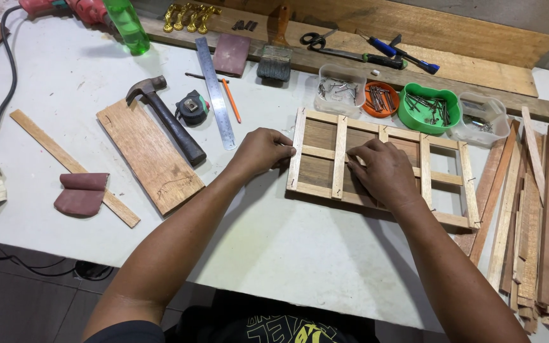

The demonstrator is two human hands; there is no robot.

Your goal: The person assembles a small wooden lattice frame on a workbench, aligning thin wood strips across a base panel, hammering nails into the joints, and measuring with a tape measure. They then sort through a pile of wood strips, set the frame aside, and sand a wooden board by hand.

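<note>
A pale wooden lattice frame (469,184) lies flat on the white table, with a darker board under its left half. My left hand (260,151) grips the frame's left edge, fingertips on the left rail. My right hand (384,173) rests palm down on the middle of the frame, fingers pressing a thin slat between the cross pieces. Neither hand holds a tool.
Left of the frame lie a hammer (168,119), a tape measure (192,107), a steel ruler (215,91), an orange pencil (230,100) and a brown board (149,154). Tubs of nails (428,108) stand behind the frame. A stack of wood strips (537,209) fills the right side. Sandpaper (81,193) lies at the left.
</note>
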